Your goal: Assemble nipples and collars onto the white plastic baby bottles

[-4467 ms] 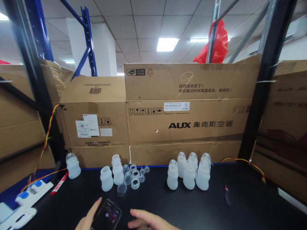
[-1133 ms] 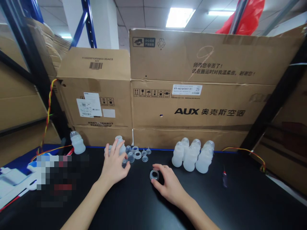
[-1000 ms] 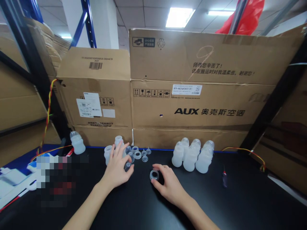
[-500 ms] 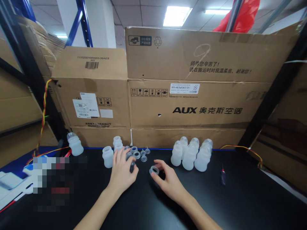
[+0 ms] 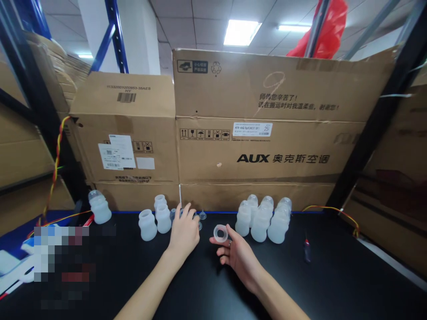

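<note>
My right hand (image 5: 238,251) pinches a translucent screw ring (image 5: 220,233) between thumb and forefinger, its opening facing me. The other fingers curl loosely below it. My left hand (image 5: 185,229) reaches over the small bottle parts, its fingers apart. It covers most of the rings and bottle nipples there; one nipple (image 5: 202,215) shows to its right. Left of that hand, three white baby bottles (image 5: 147,225) stand upright without tops. Several baby bottles (image 5: 262,226) with clear domed caps stand beyond and to the right of my right hand.
Another capped bottle (image 5: 99,207) stands at the far left, near a red and yellow wire (image 5: 56,164). A small dark screwdriver-like tool (image 5: 307,251) lies on the black table (image 5: 207,289) at right. Cardboard (image 5: 267,178) walls off the back, between dark rack posts.
My right hand has raised and turned the ring so its opening faces me. My left hand has shifted right, further over the small parts. The view has tilted slightly upward.
</note>
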The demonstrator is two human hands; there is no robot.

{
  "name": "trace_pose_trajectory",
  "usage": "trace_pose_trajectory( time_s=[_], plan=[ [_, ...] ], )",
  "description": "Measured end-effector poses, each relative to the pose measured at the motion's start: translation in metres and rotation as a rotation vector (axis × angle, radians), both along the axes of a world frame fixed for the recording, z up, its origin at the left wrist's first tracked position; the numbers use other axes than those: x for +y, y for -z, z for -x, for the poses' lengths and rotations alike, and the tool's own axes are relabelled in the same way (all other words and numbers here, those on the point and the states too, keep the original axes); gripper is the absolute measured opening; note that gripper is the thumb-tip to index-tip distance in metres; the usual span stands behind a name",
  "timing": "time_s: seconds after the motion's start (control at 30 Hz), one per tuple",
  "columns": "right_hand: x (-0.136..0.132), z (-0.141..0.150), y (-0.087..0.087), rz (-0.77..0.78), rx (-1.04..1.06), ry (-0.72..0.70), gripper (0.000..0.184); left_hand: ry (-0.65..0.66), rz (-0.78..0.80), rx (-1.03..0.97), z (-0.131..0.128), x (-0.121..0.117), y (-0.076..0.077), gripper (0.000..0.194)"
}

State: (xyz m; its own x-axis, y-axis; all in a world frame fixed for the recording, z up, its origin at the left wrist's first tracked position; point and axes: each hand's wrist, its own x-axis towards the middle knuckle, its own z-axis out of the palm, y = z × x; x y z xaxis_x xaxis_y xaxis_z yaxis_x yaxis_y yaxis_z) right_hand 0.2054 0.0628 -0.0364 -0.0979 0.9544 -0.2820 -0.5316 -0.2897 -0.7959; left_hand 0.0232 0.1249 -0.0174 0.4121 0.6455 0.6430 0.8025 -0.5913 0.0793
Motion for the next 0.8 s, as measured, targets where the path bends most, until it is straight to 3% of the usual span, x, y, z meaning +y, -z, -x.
trace_pose_trajectory(
  time_s=[0.13, 0.3, 0.4, 0.67, 0.8],
  plan=[
    [0.004, -0.002, 0.003, -0.038, -0.002, 0.065, 0.044, 0.078, 0.032, -0.097, 0.002, -0.011, 0.001, 0.016],
    [0.003, -0.003, 0.005, -0.084, -0.035, 0.113, 0.048, 0.429, 0.342, -0.617, 0.009, -0.03, -0.002, 0.011],
    [-0.001, 0.0, 0.003, -0.11, -0.055, 0.085, 0.051, 0.533, 0.421, -0.77, 0.011, -0.035, -0.005, 0.01],
    [-0.014, 0.007, -0.001, -0.299, -0.124, -0.155, 0.055, 0.521, 0.708, -0.924, 0.003, -0.042, 0.0, 0.011],
    [-0.016, 0.005, -0.005, -0.355, -0.107, -0.197, 0.053, 0.553, 0.756, -0.97, -0.003, -0.046, 0.0, 0.016]
  ],
)
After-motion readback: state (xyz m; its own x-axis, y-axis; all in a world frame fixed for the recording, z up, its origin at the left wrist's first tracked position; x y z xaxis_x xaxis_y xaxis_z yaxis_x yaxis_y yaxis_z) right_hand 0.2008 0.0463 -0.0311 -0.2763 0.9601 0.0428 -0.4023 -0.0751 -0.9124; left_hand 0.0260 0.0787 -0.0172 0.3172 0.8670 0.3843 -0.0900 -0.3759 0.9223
